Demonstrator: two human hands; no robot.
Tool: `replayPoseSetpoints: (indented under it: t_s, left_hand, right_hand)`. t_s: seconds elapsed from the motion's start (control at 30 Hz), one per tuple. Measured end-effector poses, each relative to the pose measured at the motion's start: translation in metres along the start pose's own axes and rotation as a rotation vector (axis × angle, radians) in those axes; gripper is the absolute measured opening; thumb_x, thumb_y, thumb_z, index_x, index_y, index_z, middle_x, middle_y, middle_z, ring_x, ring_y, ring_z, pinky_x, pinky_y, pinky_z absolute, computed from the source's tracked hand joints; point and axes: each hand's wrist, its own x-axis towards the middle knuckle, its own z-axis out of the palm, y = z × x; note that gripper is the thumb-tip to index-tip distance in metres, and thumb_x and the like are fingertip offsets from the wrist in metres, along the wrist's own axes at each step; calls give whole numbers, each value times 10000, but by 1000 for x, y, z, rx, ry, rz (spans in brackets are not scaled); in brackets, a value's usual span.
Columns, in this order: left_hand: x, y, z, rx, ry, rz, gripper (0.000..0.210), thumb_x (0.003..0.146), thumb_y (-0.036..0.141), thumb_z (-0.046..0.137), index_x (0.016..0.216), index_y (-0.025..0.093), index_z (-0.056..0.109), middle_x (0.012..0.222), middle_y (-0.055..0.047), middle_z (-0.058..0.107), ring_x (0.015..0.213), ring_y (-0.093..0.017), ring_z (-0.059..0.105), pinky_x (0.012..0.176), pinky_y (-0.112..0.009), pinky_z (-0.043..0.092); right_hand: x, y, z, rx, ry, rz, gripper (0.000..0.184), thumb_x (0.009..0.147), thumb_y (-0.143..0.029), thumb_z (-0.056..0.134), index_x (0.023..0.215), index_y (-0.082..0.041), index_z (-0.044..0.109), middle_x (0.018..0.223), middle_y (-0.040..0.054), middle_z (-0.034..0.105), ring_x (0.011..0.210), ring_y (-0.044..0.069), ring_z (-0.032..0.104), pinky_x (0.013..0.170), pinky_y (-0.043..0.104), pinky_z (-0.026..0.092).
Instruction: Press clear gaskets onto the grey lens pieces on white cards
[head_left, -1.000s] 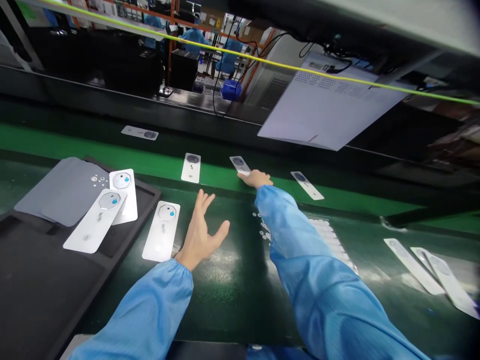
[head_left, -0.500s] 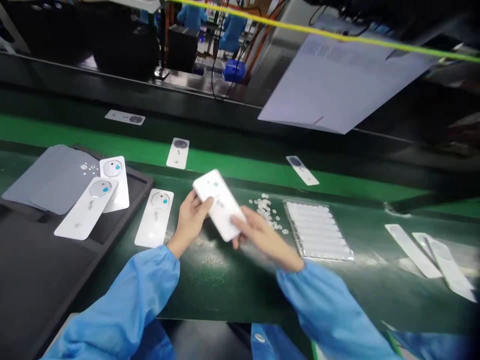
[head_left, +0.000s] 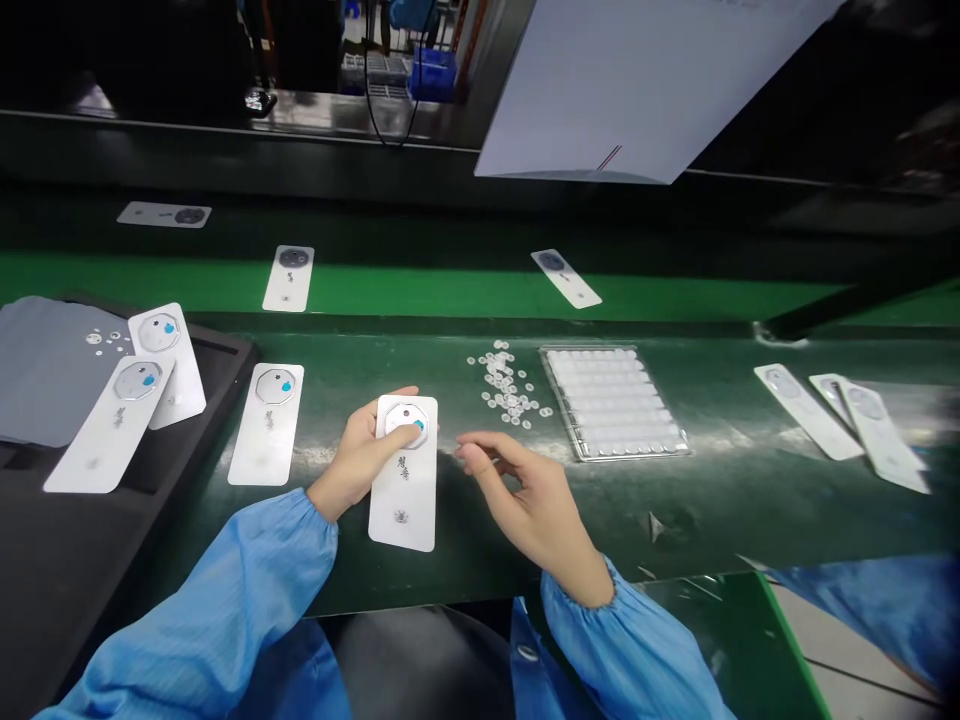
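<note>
My left hand [head_left: 364,450] is closed on a white phone back cover [head_left: 403,495]. Its thumb lies over the cover's octagonal camera area, by a blue sticker, and the fingers are behind it. Just right of the cover, my right hand [head_left: 521,490] has thumb and index fingertips drawn together in a pinch; whether something small sits between them I cannot make out. Beyond that hand lies a scattered pile of small clear round pieces [head_left: 510,385]. To the left, another white back cover [head_left: 264,440] rests on the green bench.
A clear tray [head_left: 568,400] of white rows stands right of the pile. Two covers overlap on a dark tray [head_left: 169,470] at left, near a grey sheet stack [head_left: 45,370]. More covers lie on the belt [head_left: 420,285] and far right. A blue sleeve [head_left: 892,600] shows lower right.
The held cover has come down and turned upright, its camera area now facing me. My right hand has let go of it and moved to its right. The view has tilted downward.
</note>
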Motion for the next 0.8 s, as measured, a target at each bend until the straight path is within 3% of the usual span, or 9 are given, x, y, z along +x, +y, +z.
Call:
replayPoseSetpoints:
  t_s: [0.13,0.3,0.47,0.63,0.8]
  left_hand:
    - [-1,0,2,83,33,45,522,703,211,796,1214,158,702,853,-29,738,660,-142,649,587,-224,501]
    - [-3,-1,4,156,70,175,365,740,216,758,1097,142,733,829,-19,711,676,-126,617,603,-212,483]
    - [-5,-4,4,194,79,188,364,728,213,780,1079,136,722,807,-9,680,669,-111,582,594,-201,464]
    - [-7,-4,6,218,81,171,450,727,168,745,1174,166,692,710,36,611,602,-98,527,563,-205,430]
    - [-6,-6,4,280,88,242,385,786,208,718,1169,175,710,790,-2,667,652,-123,570,604,-229,461]
  right_hand:
    - [10,-3,11,-83,27,-162,192,1026,-284,556,1073,-214,729,947,65,771,704,171,688,571,288,543]
    - [16,1,23,-207,14,-308,229,1037,-225,535,1170,-236,721,966,61,742,779,174,689,616,293,555]
    - [18,5,32,-311,43,-316,249,1050,-244,514,1165,-237,734,990,71,745,820,184,714,693,304,581]
    - [15,8,35,-327,13,-302,287,1037,-195,493,1201,-245,723,983,69,726,788,181,703,663,303,565]
    - [15,11,39,-312,3,-275,279,1035,-218,507,1208,-256,723,1019,72,730,830,186,710,680,302,566]
